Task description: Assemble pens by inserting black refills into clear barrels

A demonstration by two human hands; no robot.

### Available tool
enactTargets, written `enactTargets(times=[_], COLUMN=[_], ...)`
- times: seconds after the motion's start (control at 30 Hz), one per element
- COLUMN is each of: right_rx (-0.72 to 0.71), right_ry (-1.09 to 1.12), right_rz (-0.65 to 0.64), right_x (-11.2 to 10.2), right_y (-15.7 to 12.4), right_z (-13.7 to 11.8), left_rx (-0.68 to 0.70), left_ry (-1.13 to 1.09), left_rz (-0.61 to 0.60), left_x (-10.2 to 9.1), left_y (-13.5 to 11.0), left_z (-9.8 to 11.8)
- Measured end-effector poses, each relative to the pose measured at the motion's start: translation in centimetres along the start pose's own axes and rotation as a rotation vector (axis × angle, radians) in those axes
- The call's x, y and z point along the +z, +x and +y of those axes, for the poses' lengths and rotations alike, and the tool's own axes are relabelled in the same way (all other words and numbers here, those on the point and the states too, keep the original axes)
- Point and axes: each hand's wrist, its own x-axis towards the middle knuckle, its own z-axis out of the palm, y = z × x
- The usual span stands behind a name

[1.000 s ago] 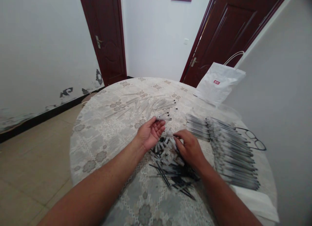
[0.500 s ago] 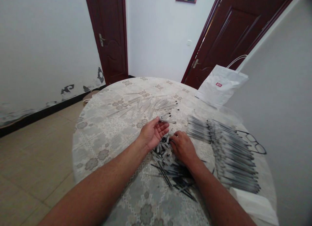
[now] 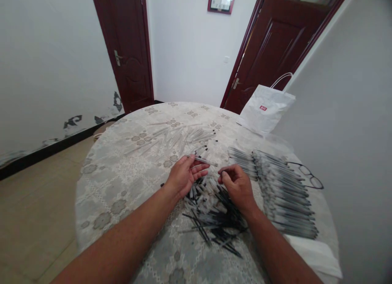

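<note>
My left hand (image 3: 185, 175) is closed on a clear pen barrel (image 3: 206, 161) between thumb and forefinger, its other fingers loosely curled. The barrel points right, toward my right hand (image 3: 238, 188). That hand's thumb and forefinger are pinched together just beyond the barrel's end; what they hold, if anything, is too small to make out. Below both hands is a pile of small clear and black pen parts (image 3: 206, 194). Thin black pen refills (image 3: 226, 218) lie loose nearer to me. Past my left hand, clear pen barrels (image 3: 180, 139) are spread on the tablecloth.
Rows of pens (image 3: 288, 198) are stacked at the right of the round table (image 3: 116, 194). Eyeglasses (image 3: 309, 175) lie beside them. A white paper bag (image 3: 266, 110) stands at the back right, and a folded white item (image 3: 314, 251) sits at the near right.
My right hand has lifted out of the pile of parts and is now pinched near the barrel's end. My left hand still holds the barrel. The view has shifted slightly.
</note>
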Motion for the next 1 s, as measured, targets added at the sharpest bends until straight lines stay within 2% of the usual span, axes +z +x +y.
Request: enactTargets(times=[0.23, 0.67, 1.0], right_rx=[-0.061, 0.007, -0.004], right_ry=[0.046, 0.173, 0.079], right_rz=[0.097, 0.056, 0.044], right_x=[-0.02, 0.24, 0.14], right_y=[0.10, 0.34, 0.20], right_z=[-0.56, -0.91, -0.42], left_rx=[0.006, 0.065, 0.083], left_ry=[0.049, 0.117, 0.158], left_rz=[-0.009, -0.038, -0.057], left_x=[0.39, 0.34, 0.42], left_y=[-0.31, -0.31, -0.34], left_z=[-0.06, -0.39, -0.55])
